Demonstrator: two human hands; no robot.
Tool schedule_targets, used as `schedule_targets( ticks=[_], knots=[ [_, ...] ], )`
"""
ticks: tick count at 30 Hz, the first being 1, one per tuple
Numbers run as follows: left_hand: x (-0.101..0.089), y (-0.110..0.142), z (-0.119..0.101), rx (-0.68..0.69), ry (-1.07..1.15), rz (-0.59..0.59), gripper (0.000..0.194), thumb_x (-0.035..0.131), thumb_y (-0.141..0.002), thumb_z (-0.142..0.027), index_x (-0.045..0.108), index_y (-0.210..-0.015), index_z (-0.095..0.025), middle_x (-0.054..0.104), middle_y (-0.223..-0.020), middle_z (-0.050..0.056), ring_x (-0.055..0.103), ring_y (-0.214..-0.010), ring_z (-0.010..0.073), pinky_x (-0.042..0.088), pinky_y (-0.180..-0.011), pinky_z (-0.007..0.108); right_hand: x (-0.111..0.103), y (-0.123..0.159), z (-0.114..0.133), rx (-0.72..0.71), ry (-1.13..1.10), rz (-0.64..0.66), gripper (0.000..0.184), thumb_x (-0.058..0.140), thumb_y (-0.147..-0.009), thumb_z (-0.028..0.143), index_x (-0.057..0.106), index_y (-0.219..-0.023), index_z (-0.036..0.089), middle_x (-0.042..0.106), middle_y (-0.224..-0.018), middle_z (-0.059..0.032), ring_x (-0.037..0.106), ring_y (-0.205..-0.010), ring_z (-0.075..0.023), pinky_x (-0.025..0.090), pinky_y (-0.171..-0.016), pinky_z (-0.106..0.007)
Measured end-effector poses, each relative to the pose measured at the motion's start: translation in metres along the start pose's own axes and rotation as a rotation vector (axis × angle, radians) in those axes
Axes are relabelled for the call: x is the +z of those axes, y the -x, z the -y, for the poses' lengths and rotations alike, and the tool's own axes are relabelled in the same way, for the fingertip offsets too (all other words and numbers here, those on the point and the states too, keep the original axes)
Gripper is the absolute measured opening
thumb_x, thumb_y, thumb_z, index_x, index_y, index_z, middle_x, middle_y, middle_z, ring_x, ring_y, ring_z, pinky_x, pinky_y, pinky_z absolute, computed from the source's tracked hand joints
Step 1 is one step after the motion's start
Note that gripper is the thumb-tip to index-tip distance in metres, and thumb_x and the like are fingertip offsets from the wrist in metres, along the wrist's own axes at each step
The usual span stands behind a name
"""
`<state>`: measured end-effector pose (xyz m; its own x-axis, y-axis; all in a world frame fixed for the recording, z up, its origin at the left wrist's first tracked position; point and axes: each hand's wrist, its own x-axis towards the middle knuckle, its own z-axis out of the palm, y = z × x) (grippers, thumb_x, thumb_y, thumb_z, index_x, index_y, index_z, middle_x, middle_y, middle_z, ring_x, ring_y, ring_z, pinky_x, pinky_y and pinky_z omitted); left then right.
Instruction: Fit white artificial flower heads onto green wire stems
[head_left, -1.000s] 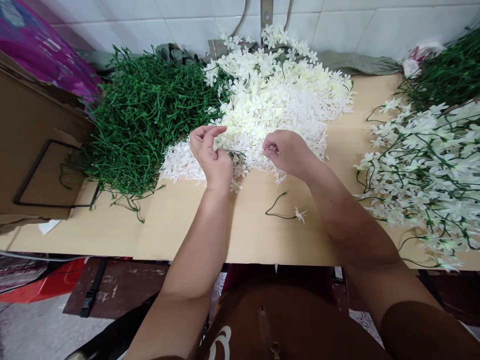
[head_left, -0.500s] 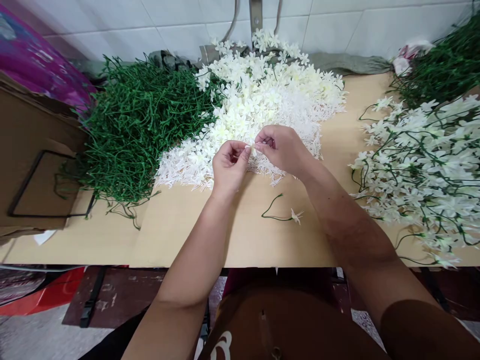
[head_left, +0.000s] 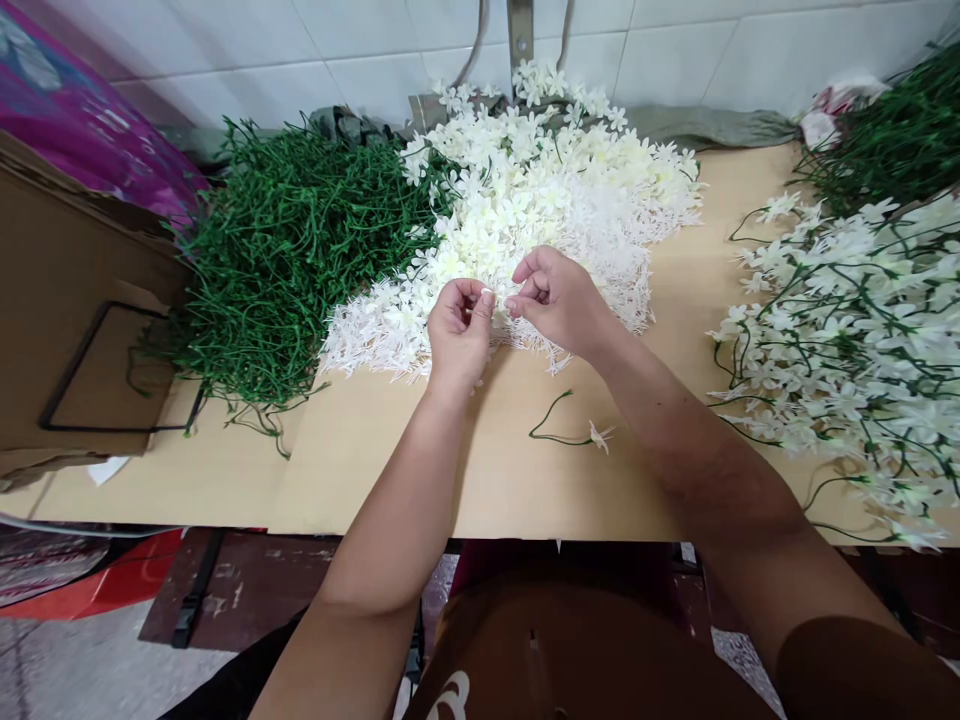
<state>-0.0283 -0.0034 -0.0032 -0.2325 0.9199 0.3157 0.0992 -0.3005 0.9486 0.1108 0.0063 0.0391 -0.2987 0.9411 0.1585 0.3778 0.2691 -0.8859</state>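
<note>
My left hand (head_left: 459, 335) and my right hand (head_left: 559, 298) meet at the near edge of a heap of loose white artificial flowers (head_left: 555, 190). Both hands pinch one small white flower (head_left: 501, 300) between their fingertips. To the left lies a pile of green plastic stems (head_left: 289, 240). One finished flower on a green stem (head_left: 574, 435) lies alone on the wooden table (head_left: 375, 470) just in front of my right forearm.
A heap of white flowers on green stems (head_left: 847, 330) covers the right side of the table. More green stems (head_left: 892, 140) lie at the back right. A cardboard box (head_left: 67, 300) stands at the left, with purple fabric (head_left: 82, 110) behind it. The wall is white tile.
My left hand left the flower heap and came right to meet my right hand. Since then both hands have kept pinching the small flower and barely moved.
</note>
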Motion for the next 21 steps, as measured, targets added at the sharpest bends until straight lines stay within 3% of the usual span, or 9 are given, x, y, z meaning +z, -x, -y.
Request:
schedule_targets(
  ticks=[21],
  knots=[
    [0.002, 0.002, -0.001, 0.005, 0.057, -0.013, 0.026, 0.075, -0.074, -0.037, 0.056, -0.073, -0.018, 0.051, -0.063, -0.004, 0.044, -0.056, 0.0068, 0.037, -0.055, 0.021, 0.012, 0.004, 0.0, -0.089, 0.175, -0.184, 0.017, 0.05, -0.079, 0.012, 0.044, -0.091, 0.021, 0.053, -0.065, 0.0041, 0.05, -0.064, -0.0133, 0.034, -0.063, -0.029]
  ],
)
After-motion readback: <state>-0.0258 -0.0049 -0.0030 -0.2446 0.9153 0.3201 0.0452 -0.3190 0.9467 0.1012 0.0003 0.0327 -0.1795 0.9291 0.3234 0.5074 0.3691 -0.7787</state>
